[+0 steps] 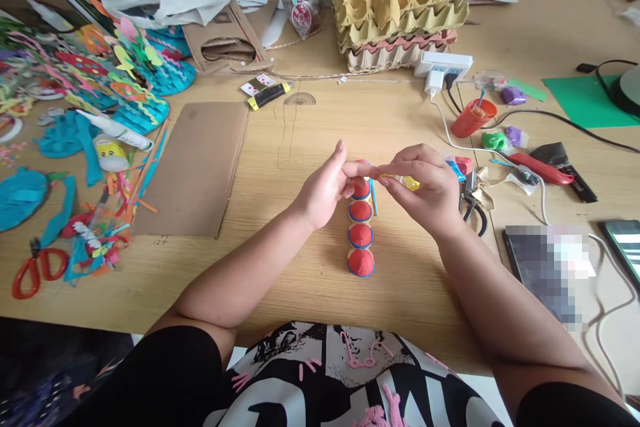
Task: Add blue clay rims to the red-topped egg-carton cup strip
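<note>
A row of egg-carton cups (361, 236), covered in red with blue rims, lies on the table between my forearms. Over its far end is my left hand (327, 187), thumb raised and index finger stretched out, the other fingers partly curled. The tip of that finger meets my right hand (425, 190), whose thumb and index finger pinch a small yellow piece, perhaps modelling clay. Beneath the right hand a yellow lump (411, 183) shows in part. A thin blue strip (375, 199) lies beside the cups. My hands hide the farthest cup in part.
On the left are a cardboard sheet (193, 170), red-handled scissors (40, 268) and colourful craft pieces. Egg trays (400, 20) are stacked at the back. To the right lie a red cup (473, 117), a power strip (445, 65), dark scissors (471, 200), cables and a phone (623, 247).
</note>
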The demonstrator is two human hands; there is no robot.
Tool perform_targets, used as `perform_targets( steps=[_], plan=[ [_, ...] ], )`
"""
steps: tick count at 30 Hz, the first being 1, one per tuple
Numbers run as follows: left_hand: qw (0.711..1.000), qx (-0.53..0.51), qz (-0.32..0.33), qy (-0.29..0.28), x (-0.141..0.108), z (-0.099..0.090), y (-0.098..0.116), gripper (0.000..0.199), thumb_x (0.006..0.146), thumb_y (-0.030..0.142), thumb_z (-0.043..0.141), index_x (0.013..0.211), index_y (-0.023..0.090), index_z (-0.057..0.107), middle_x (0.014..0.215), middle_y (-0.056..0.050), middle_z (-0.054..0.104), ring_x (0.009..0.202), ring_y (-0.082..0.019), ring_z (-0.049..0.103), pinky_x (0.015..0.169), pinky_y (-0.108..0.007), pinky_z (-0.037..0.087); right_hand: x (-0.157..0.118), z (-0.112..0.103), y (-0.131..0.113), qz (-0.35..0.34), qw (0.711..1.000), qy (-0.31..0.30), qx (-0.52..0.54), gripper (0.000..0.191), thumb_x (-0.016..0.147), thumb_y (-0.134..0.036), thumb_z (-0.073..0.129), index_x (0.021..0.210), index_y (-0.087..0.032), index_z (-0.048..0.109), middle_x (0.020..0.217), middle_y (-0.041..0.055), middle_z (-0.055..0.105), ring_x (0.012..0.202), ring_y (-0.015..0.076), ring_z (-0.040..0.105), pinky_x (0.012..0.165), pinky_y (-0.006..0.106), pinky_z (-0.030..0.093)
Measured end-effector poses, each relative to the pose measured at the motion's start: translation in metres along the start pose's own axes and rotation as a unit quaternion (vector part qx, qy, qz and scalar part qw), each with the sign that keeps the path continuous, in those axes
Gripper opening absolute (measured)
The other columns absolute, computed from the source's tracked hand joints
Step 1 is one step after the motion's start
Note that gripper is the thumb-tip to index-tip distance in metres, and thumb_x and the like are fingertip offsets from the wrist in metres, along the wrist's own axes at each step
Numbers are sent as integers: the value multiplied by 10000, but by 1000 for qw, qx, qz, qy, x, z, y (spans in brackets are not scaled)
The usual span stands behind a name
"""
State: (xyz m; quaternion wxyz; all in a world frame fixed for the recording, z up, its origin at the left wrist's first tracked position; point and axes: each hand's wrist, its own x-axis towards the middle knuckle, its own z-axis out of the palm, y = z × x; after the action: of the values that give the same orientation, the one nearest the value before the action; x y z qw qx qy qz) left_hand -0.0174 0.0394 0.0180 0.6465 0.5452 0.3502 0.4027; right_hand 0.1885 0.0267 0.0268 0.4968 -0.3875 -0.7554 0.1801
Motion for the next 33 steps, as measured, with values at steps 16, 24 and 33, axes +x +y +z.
perform_targets(
  steps=[16, 24, 33],
  plan=[
    [977, 80, 139, 137, -3, 5, -6, 412, 998, 596, 588, 1049, 239, 787, 1066, -55, 786, 984, -183, 708, 817, -302, 568, -11, 31, 15, 290, 900, 29, 325, 416, 801, -621, 810, 783, -225, 682, 701, -32, 601, 665, 117, 532, 666, 269, 474],
    [969, 106, 182, 133, -3, 4, -14, 257, 1012, 430, 635, 1121, 227, 749, 1110, -55, 769, 1025, -163, 716, 933, -293, 558, -4, 28, 5, 324, 865, 29, 382, 576, 773, -679, 789, 511, -214, 573, 557, -10, 495, 582, 123, 428, 574, 293, 371],
    [960, 118, 194, 166, 0, 3, -20, 222, 999, 381, 648, 1094, 203, 739, 1040, -50, 770, 987, -151, 723, 877, -263, 556, -8, 26, 14, 380, 806, 3, 454, 332, 639, -442, 956, 726, -220, 725, 671, -29, 585, 644, 102, 487, 622, 255, 428]
  ],
)
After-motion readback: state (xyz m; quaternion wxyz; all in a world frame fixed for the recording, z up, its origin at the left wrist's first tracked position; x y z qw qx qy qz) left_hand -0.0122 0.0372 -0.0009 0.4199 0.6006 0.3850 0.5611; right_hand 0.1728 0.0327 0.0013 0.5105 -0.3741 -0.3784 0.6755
